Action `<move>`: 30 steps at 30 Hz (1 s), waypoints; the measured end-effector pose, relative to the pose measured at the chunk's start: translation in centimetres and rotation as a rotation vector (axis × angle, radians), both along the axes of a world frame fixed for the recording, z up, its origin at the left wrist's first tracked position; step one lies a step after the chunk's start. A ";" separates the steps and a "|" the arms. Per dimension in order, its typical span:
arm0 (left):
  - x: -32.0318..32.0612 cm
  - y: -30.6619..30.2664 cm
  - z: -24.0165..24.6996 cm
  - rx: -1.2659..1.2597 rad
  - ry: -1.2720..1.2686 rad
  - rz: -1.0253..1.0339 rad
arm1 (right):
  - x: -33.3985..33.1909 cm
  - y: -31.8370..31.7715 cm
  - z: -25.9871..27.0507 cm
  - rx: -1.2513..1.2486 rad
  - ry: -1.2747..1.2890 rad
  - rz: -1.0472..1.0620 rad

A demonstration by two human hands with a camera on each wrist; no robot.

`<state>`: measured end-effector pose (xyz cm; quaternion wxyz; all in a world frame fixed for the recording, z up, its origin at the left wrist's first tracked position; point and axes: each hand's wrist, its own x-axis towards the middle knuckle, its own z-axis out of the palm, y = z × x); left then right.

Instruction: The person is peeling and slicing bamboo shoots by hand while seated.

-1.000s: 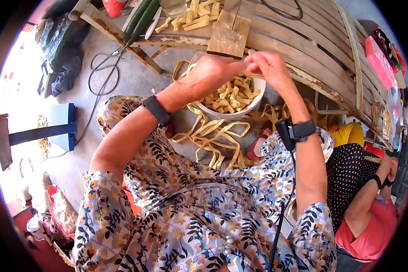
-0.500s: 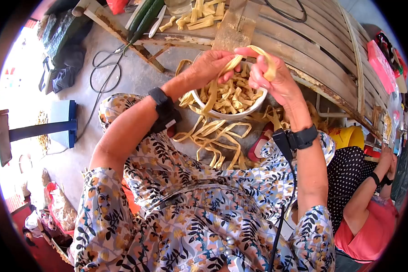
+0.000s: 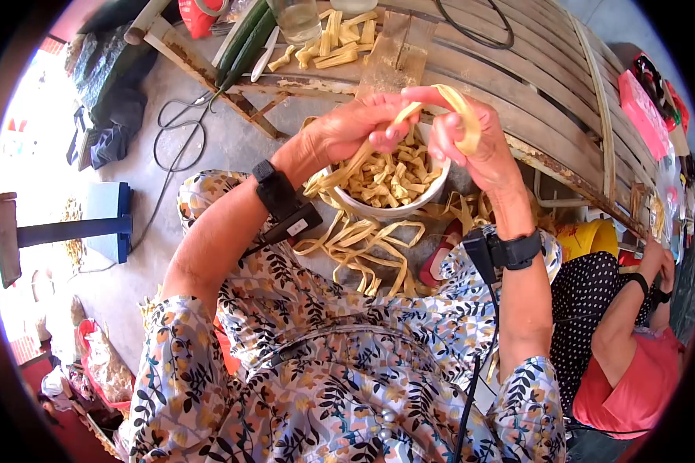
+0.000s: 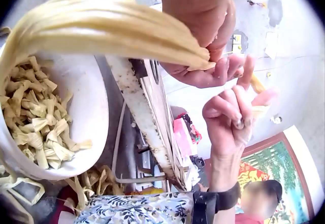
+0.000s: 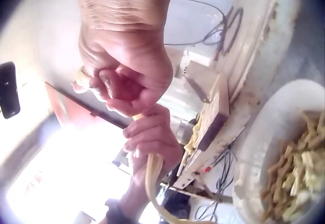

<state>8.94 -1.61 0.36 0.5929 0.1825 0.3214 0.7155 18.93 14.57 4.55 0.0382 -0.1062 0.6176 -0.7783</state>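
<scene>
A long pale-yellow pleated strip, like tofu skin, runs between both hands above a white bowl. My left hand pinches it between thumb and fingers, and its tail hangs down past the bowl's left rim. Over the fingers of my right hand the strip bends in a loop, held with the fingers curled. In the left wrist view the strip spreads broad before the left fingers. Knotted yellow pieces fill much of the bowl.
Loose strips lie on the floor before the bowl. Behind stands a slatted bench with a wooden board, cut yellow pieces, cucumbers and a glass jar. Another person sits at right.
A second ago the hands were close together above the bowl, mostly hiding the strip. Since then the strip has come into view, looped over the right fingers, and both hands have shifted slightly.
</scene>
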 end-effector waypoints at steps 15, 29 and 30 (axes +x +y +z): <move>2.9 0.6 -3.7 0.192 -0.109 -0.059 | -0.2 -0.6 -2.1 0.465 0.091 -0.174; 1.9 0.8 -0.1 -0.485 1.124 0.420 | -1.7 -0.8 -5.0 0.755 -0.029 -0.488; 2.0 1.0 -1.0 -0.504 1.292 0.424 | -1.8 -1.1 -5.3 0.826 0.112 -0.561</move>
